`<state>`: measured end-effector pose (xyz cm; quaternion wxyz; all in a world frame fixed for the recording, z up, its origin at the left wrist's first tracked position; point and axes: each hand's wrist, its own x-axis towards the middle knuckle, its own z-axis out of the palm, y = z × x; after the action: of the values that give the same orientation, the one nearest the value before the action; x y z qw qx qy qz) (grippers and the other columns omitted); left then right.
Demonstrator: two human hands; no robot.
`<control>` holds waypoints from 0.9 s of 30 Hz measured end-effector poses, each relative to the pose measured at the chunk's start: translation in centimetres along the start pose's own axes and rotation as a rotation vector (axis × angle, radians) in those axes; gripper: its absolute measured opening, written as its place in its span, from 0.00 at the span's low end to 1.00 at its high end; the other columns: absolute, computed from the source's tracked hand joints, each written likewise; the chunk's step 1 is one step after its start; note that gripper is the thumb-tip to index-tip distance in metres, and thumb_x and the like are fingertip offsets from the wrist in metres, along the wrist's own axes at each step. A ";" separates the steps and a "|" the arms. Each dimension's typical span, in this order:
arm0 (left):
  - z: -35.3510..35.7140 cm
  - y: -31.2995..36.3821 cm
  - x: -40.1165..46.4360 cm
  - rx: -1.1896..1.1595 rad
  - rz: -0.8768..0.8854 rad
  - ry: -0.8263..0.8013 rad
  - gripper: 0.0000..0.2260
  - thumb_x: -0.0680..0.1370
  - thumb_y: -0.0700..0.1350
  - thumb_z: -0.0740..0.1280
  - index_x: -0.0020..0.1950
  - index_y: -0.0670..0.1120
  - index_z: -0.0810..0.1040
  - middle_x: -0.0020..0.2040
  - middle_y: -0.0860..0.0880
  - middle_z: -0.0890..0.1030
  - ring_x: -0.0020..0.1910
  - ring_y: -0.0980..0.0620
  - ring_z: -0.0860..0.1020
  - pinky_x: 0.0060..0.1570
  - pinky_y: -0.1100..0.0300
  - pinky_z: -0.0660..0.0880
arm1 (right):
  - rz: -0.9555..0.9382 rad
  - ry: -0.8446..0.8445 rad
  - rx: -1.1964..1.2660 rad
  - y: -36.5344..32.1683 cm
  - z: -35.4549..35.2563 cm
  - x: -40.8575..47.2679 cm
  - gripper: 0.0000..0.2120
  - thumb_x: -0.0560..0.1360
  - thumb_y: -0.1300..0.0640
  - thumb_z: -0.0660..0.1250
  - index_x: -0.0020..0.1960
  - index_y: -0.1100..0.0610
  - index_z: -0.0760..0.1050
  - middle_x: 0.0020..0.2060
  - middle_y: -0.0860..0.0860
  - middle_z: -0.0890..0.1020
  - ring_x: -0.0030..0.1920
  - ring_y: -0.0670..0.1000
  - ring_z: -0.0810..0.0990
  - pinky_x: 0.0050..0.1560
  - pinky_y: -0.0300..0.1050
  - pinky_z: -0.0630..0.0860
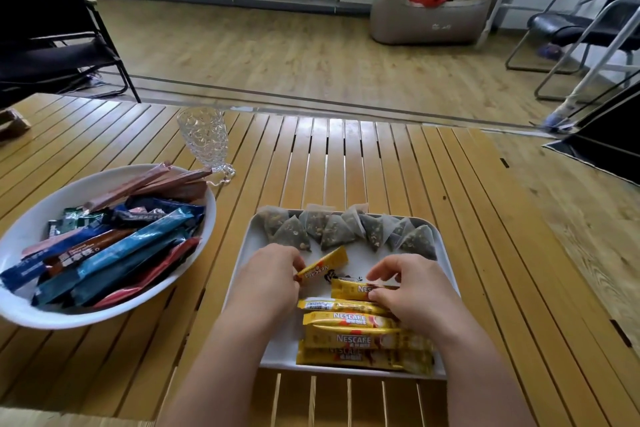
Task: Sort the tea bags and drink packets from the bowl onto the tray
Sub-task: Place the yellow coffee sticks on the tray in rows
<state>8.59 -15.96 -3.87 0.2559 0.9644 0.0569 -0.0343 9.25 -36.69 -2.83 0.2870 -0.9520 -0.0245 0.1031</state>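
The loose yellow packet lies on the white tray, long axis running from 8 o'clock to 2 o'clock. The left hand pinches its 8 o'clock end. At 3 o'clock from it, the right hand pinches the top packet of a stacked yellow row. Pyramid tea bags line the tray's 12 o'clock edge. At 9 o'clock, a white bowl holds mixed packets. Both rest on a slatted wooden table; wood flooring lies beyond.
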 end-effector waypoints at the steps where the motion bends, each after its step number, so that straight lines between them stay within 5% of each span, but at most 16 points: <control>1: -0.3 0.1 -0.2 -0.032 0.012 0.018 0.06 0.75 0.46 0.71 0.51 0.55 0.82 0.40 0.57 0.76 0.40 0.58 0.75 0.36 0.64 0.72 | -0.020 0.016 0.016 -0.1 -0.1 -0.1 0.08 0.70 0.49 0.75 0.48 0.41 0.79 0.45 0.38 0.78 0.45 0.39 0.74 0.41 0.34 0.70; 4: -1.6 0.6 -0.8 -0.412 0.025 0.130 0.02 0.74 0.49 0.73 0.45 0.55 0.81 0.35 0.56 0.80 0.35 0.60 0.78 0.31 0.70 0.69 | -0.101 0.038 0.142 -0.8 -0.1 -0.4 0.09 0.69 0.46 0.75 0.47 0.39 0.78 0.44 0.37 0.79 0.46 0.37 0.74 0.38 0.31 0.68; 7: -3.1 2.0 -1.8 -0.943 -0.086 0.059 0.08 0.70 0.53 0.75 0.46 0.53 0.81 0.37 0.56 0.85 0.37 0.61 0.82 0.35 0.68 0.73 | -0.177 -0.035 0.376 -2.1 0.0 -0.4 0.09 0.70 0.42 0.72 0.49 0.41 0.79 0.44 0.39 0.83 0.48 0.39 0.79 0.44 0.34 0.75; 10: -3.6 2.3 -2.1 -1.143 -0.270 0.031 0.17 0.61 0.55 0.75 0.46 0.48 0.81 0.34 0.53 0.85 0.32 0.59 0.82 0.36 0.62 0.73 | -0.139 -0.093 0.778 -3.2 0.0 -0.6 0.17 0.67 0.39 0.69 0.52 0.46 0.80 0.45 0.43 0.86 0.45 0.41 0.83 0.41 0.35 0.76; 14: -3.6 1.9 -1.9 -1.271 -0.352 -0.012 0.15 0.60 0.52 0.77 0.39 0.44 0.83 0.30 0.49 0.81 0.28 0.57 0.78 0.31 0.64 0.70 | 0.083 -0.014 0.988 -3.1 0.5 0.0 0.22 0.64 0.43 0.74 0.55 0.51 0.77 0.44 0.49 0.86 0.44 0.45 0.85 0.43 0.40 0.76; 18: -3.3 1.6 -1.8 -1.012 -0.424 -0.096 0.16 0.72 0.56 0.71 0.43 0.43 0.82 0.32 0.50 0.84 0.28 0.59 0.81 0.29 0.66 0.74 | 0.131 0.038 0.942 -3.0 1.0 0.6 0.06 0.70 0.60 0.75 0.46 0.54 0.82 0.37 0.50 0.86 0.39 0.47 0.83 0.36 0.34 0.76; 21: -2.6 0.9 -2.3 -0.328 -0.367 0.022 0.22 0.77 0.63 0.62 0.34 0.48 0.81 0.28 0.50 0.81 0.28 0.55 0.79 0.28 0.60 0.73 | 0.140 0.136 0.601 -2.9 1.8 1.2 0.05 0.70 0.57 0.75 0.44 0.51 0.81 0.37 0.47 0.83 0.40 0.45 0.81 0.34 0.32 0.73; 23: -2.1 1.1 -2.8 -0.108 -0.283 0.153 0.18 0.79 0.60 0.61 0.34 0.51 0.77 0.29 0.53 0.77 0.30 0.57 0.75 0.27 0.62 0.68 | 0.134 0.167 0.406 -3.2 2.5 1.4 0.08 0.70 0.54 0.75 0.48 0.50 0.81 0.40 0.45 0.82 0.41 0.42 0.79 0.34 0.30 0.71; 27: 0.0 2.3 -3.1 -0.072 -0.087 0.121 0.09 0.81 0.54 0.59 0.57 0.55 0.76 0.50 0.55 0.79 0.47 0.59 0.76 0.43 0.63 0.74 | 0.125 0.246 0.215 -3.8 3.4 1.6 0.16 0.70 0.50 0.75 0.56 0.52 0.81 0.47 0.49 0.84 0.43 0.44 0.78 0.36 0.31 0.71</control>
<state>5.78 -18.25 -2.40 0.2847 0.9515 0.1155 0.0151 10.18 -31.45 -3.81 0.3809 -0.9210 0.0813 0.0055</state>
